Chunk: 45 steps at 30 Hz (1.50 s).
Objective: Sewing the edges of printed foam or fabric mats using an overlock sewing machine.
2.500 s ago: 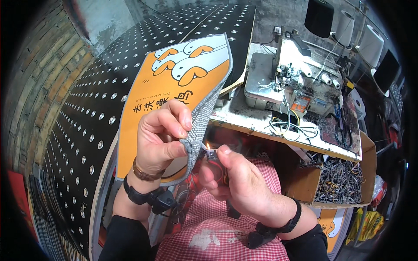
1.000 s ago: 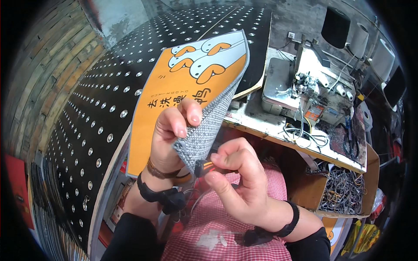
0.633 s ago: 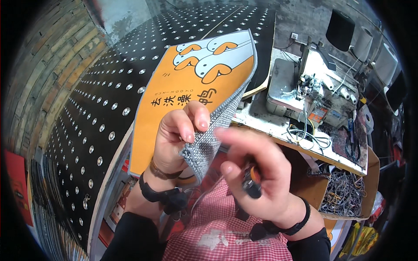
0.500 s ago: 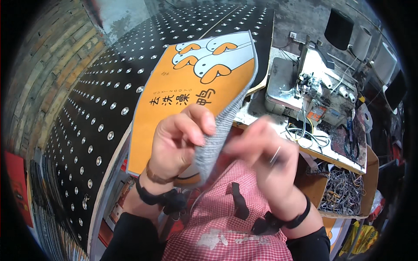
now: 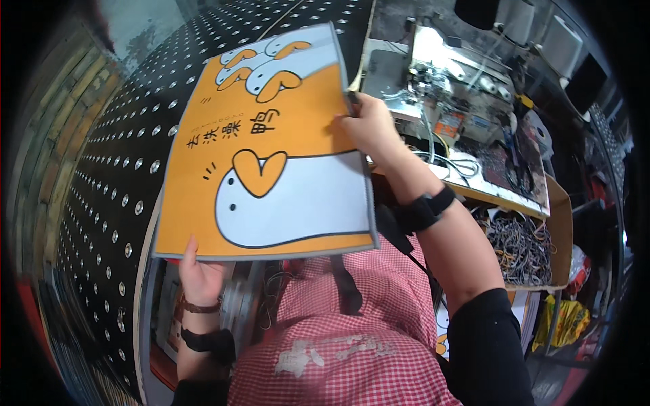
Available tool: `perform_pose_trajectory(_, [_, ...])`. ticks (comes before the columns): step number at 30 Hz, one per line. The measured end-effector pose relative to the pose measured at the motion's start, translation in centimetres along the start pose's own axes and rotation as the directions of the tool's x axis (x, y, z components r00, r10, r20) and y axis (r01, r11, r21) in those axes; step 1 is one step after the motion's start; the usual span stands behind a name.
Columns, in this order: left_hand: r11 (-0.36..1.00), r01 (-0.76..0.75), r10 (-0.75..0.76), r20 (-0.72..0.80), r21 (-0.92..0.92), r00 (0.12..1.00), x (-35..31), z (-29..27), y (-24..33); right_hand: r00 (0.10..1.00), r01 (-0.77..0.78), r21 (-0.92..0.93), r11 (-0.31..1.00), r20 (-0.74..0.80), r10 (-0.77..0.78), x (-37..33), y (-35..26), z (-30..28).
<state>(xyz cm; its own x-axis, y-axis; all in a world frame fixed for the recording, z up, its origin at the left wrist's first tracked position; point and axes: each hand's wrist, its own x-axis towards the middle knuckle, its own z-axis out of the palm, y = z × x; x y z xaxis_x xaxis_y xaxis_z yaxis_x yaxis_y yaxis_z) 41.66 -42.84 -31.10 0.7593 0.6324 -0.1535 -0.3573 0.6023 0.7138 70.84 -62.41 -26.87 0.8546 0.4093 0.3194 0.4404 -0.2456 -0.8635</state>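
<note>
An orange floor mat [image 5: 183,155] with white cartoon ducks, dark lettering and a grey bound edge is held up face-on, spread flat and slightly tilted. My left hand [image 5: 202,277] grips its near left edge, thumb on top and fingers underneath, out of sight. At the right edge, my right hand [image 5: 369,128] is closed on the border, thumb over the printed face. Something small and dark shows by the right fingertips; I cannot make out what. Both wrists wear black bands.
A black table [image 5: 101,196] studded with metal balls lies under and left of the mat. To the right stands a sewing machine [image 5: 433,81] with thread cones [image 5: 562,44]. Below it, a cardboard box [image 5: 560,233] holds tangled trimmings. A yellow bag [image 5: 565,321] hangs nearby.
The mat has gone from folded up at one edge, grey underside showing, to spread out flat. My left hand moved down to the near left edge; my right hand moved up to the right border.
</note>
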Motion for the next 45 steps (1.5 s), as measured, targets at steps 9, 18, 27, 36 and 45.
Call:
perform_pose_trajectory(9, [0.711, -0.626, 0.594, 0.203, 0.319, 0.778, -3.2, 2.1, 1.1, 0.644, 0.656, -0.205, 0.726, -0.351, -0.680, -10.8, -10.5, -11.8])
perform_pose_trajectory(18, [0.943, -0.285, -0.058, 0.929, 0.171, 0.365, -3.2, 18.8, -12.5, 0.214, 0.152, -0.317, 0.936, -0.914, -0.345, -38.1, -6.3, -27.5])
perform_pose_trajectory(27, [0.554, -0.475, -0.823, 0.364, 0.683, -0.436, -14.4, 21.9, -31.5, -0.435, -0.312, 0.332, 0.890, -0.883, 0.177, -69.6, 14.4, -22.5])
perform_pose_trajectory(36, [0.302, -0.340, -0.881, 0.397, 0.891, 0.256, -3.8, 19.2, -19.0, -0.464, -0.829, 0.555, 0.060, -0.745, 0.480, -76.1, 31.6, -18.9])
perform_pose_trajectory(45, [0.240, -0.101, -0.399, 0.193, 0.965, 0.897, 4.6, 8.8, -7.9, -0.527, -0.707, 0.698, 0.117, -0.630, 0.570, -75.4, 31.3, -17.2])
